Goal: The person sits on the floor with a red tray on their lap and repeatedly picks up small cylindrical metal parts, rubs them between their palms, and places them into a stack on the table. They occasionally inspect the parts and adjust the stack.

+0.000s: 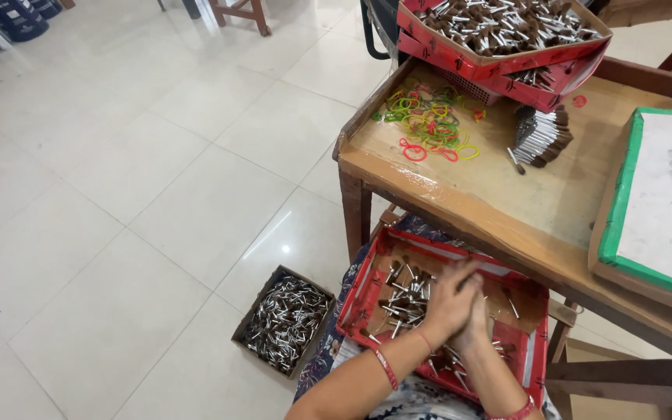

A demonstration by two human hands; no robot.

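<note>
A red cardboard tray [367, 274] rests on my lap, holding several small silver-and-brown sticks [403, 294]. Both my hands are pressed together over the tray. My left hand [446, 302] lies over my right hand [477, 317], fingers closed around what looks like a small bunch of the sticks, mostly hidden between the palms. Red bands circle both wrists.
A wooden table [460, 198] stands in front with loose coloured rubber bands [429, 120], a bundled pile of sticks [540, 136], stacked red trays full of sticks [499, 35] and a green-edged white board [663, 202]. A brown box of sticks [283, 319] sits on the tiled floor.
</note>
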